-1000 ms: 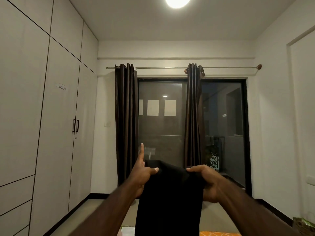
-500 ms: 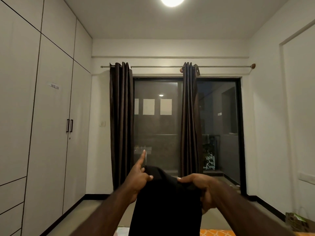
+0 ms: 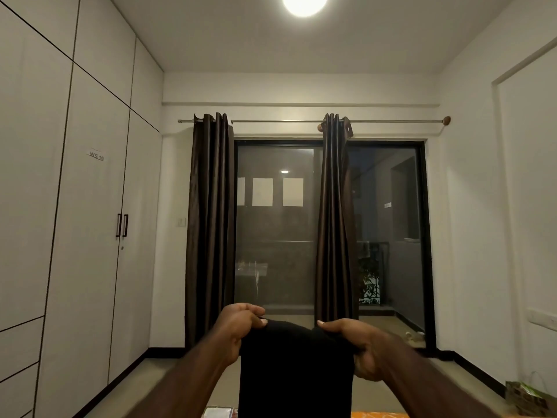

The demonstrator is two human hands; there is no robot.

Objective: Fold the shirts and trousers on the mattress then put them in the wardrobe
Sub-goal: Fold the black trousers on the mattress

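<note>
A black garment (image 3: 297,369), dark trousers by the look of it, hangs in front of me in mid-air at the bottom centre. My left hand (image 3: 238,330) grips its top left corner with fingers curled. My right hand (image 3: 358,345) grips the top right corner. The cloth hangs straight down out of the frame's bottom edge. The white wardrobe (image 3: 90,236) fills the left wall, its doors closed, with black handles (image 3: 122,225). An orange strip of the mattress (image 3: 376,414) shows at the bottom edge.
Dark curtains (image 3: 211,224) flank a glass sliding door (image 3: 373,236) on the far wall. A white item (image 3: 218,413) lies at the bottom edge. A green bag (image 3: 524,396) sits at the right wall. A closed door panel (image 3: 530,176) is on the right.
My left index finger, which pointed upward, has curled down onto the cloth. Both hands have dropped slightly with the garment, and my view has tilted up a little.
</note>
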